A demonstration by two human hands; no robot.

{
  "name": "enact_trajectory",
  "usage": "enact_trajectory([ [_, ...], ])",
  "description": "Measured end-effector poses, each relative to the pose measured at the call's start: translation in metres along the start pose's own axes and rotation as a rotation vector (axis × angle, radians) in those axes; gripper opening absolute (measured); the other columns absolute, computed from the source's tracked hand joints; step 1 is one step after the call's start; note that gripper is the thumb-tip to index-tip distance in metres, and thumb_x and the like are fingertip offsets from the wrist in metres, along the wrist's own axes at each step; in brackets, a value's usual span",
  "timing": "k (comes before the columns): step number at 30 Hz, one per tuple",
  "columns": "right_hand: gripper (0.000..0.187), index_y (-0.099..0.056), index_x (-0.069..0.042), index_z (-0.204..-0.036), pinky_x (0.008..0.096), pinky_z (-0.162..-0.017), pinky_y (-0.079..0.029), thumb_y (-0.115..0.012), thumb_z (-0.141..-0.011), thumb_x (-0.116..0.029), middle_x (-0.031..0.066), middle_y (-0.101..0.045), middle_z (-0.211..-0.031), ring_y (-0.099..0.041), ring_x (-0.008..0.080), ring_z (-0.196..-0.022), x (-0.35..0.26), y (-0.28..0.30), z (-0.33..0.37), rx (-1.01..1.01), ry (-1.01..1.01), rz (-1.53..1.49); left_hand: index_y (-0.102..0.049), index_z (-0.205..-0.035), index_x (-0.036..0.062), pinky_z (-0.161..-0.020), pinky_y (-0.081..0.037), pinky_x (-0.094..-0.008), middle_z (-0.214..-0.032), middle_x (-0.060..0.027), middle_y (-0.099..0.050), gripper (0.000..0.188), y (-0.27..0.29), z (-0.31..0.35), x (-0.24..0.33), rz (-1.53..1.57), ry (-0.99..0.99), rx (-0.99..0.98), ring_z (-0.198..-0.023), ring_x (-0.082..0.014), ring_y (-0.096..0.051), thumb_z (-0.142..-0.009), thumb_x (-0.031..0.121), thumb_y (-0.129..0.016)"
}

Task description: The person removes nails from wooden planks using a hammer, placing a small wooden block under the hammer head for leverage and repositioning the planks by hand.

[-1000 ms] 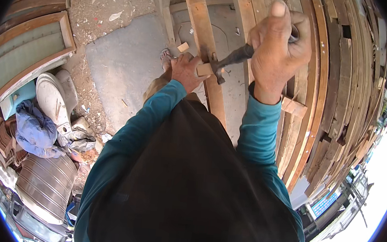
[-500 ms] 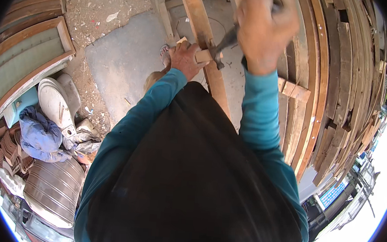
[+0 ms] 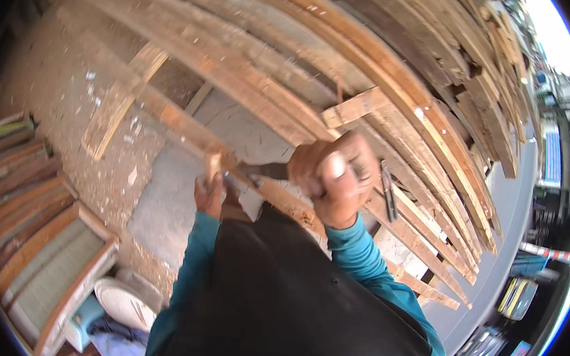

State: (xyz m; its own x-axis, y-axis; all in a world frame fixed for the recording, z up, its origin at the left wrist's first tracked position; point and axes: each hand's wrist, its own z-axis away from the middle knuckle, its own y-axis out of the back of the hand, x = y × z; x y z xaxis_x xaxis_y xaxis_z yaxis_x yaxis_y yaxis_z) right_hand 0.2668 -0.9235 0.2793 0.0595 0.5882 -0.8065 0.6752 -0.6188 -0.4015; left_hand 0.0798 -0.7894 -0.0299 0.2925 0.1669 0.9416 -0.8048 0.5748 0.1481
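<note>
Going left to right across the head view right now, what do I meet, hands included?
Framed panel → left hand → hammer → right hand → dark tool on the planks.

Dark hammer (image 3: 271, 171) held sideways, head seemingly over a brown plank (image 3: 176, 117), small pale wood block (image 3: 214, 165) nearby

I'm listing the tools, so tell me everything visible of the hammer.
The hammer looks dark, its handle gripped in the right hand and running leftward from the fist. Its head, blurred and probably metal, shows against the long beam, near the small block in the left hand. The grip hides part of the handle; whether the head touches wood can't be told.
</note>
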Motion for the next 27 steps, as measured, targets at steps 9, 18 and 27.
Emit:
enact_trajectory([
  [9, 0.027, -0.05, -0.003, -0.08, 0.0286, -0.056, -0.034, -0.057, -0.103, -0.016, 0.0019, -0.051, -0.07, -0.041, 0.0086, -0.064, -0.096, 0.08, 0.066, -0.168, -0.19, 0.05, -0.042, -0.147, 0.006, -0.11, -0.041, -0.0432, -0.139, -0.0129, -0.053, 0.081, -0.079, 0.075, 0.082, 0.889, 0.524, -0.412, -0.127, -0.025, -0.051, -0.095, 0.067, -0.056],
  [18, 0.027, -0.056, -0.003, -0.082, 0.0271, -0.057, -0.036, -0.06, -0.103, -0.02, -0.0009, -0.055, -0.07, -0.044, 0.0066, -0.066, -0.133, 0.07, 0.105, -0.32, -0.169, 0.04, -0.054, -0.116, 0.0104, -0.07, -0.046, -0.0317, -0.088, -0.0015, -0.055, 0.061, -0.091, 0.095, 0.092, 0.673, 0.138, -0.386, -0.076, -0.0152, -0.053, -0.093, 0.067, -0.056],
  [27, 0.032, -0.053, -0.011, -0.072, 0.0313, -0.055, -0.031, -0.069, -0.095, -0.026, -0.0041, -0.041, -0.066, -0.037, 0.0074, -0.065, -0.144, 0.008, 0.163, -0.022, -0.176, 0.299, -0.054, -0.118, 0.0098, -0.073, -0.046, -0.0314, -0.093, -0.0013, -0.054, 0.05, -0.029, 0.087, 0.025, 0.205, -0.146, -0.293, -0.083, -0.0153, -0.052, -0.095, 0.054, -0.06],
])
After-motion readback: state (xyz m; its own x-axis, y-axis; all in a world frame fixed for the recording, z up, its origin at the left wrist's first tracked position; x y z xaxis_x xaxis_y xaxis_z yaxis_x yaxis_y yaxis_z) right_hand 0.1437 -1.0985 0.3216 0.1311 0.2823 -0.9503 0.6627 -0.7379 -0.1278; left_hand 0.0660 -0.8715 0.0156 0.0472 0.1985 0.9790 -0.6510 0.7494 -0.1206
